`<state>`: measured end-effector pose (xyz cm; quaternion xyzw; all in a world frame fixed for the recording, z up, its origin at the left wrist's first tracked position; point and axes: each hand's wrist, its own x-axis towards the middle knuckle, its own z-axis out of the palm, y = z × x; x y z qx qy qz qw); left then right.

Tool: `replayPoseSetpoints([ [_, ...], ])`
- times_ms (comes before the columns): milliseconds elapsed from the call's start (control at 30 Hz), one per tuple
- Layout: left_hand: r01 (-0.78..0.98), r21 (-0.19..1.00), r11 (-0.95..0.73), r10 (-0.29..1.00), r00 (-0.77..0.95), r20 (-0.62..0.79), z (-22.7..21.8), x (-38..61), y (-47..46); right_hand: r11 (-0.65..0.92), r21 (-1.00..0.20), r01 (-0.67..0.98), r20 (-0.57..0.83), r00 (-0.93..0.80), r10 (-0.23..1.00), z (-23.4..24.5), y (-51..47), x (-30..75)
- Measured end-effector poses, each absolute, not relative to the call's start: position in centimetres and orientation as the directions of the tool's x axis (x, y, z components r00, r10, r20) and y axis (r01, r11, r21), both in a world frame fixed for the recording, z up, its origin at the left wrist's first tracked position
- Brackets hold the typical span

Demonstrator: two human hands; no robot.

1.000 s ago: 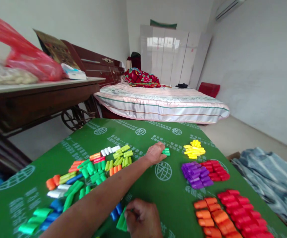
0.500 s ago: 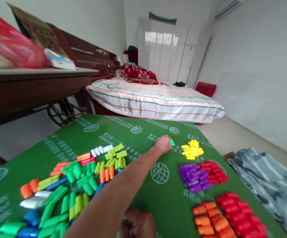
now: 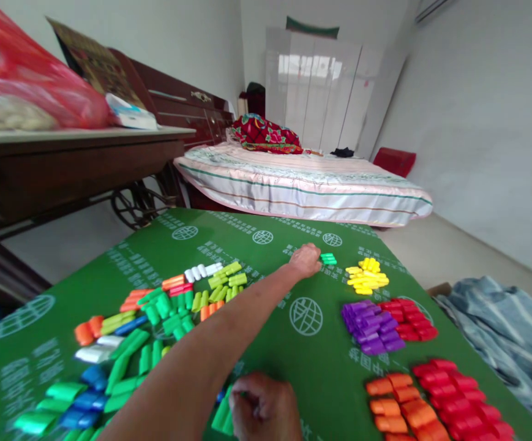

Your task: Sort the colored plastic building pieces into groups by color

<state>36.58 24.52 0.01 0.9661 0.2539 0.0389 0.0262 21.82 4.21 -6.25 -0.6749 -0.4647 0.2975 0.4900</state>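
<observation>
My left hand (image 3: pixel 305 260) reaches far across the green sheet with its fingers curled. Beside its fingertips lies a small group of teal-green plastic pieces (image 3: pixel 328 258), shaped like pen caps. What the left hand holds, if anything, is hidden. My right hand (image 3: pixel 266 404) is curled low at the front edge of view; its grip is hidden too. Green cap-like pieces (image 3: pixel 223 416) show right by its fingers; I cannot tell whether they are held. Left of my forearm spreads a mixed heap with green pieces (image 3: pixel 130 343), blue pieces (image 3: pixel 89 401) and white pieces (image 3: pixel 201 271).
On the right of the green sheet (image 3: pixel 266 237) are yellow pieces (image 3: pixel 367 277), purple pieces (image 3: pixel 371 327), orange pieces (image 3: pixel 401 404) and red pieces (image 3: pixel 461 398). Beyond stands a bed (image 3: pixel 302 177). A side table (image 3: pixel 77 147) is at left, blue cloth (image 3: pixel 495 331) at right.
The view has swung slightly left. My left hand has drawn a little away from the teal-green pieces, which show more fully. Green pieces beside my right hand have come into view.
</observation>
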Motion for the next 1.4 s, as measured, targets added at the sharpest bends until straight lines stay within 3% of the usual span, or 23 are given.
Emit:
replayPoseSetpoints([
  [167,0.474,0.003,-0.881,0.474,0.881,-0.008,2.6,29.9,25.5,-0.062,-0.956,0.288,0.026,0.293,0.956,-5.6,3.5,22.5],
  [433,0.487,-0.038,-0.873,0.487,0.861,-0.148,6.5,16.2,25.8,-0.069,-0.957,0.282,0.011,0.272,0.962,-5.2,3.1,22.9],
  [667,0.660,-0.022,-0.751,0.651,0.735,-0.188,7.0,8.1,25.9,-0.066,-0.959,0.276,0.007,0.257,0.966,-5.5,3.0,23.0],
  [1000,0.807,-0.109,-0.580,0.813,0.565,-0.141,5.8,5.0,24.9,-0.088,-0.968,0.237,-0.031,0.235,0.972,-5.7,2.6,23.1],
  [1400,0.787,-0.130,-0.603,0.791,0.569,-0.226,5.1,4.7,24.6,-0.089,-0.971,0.222,-0.034,0.241,0.970,-6.0,2.5,23.1],
])
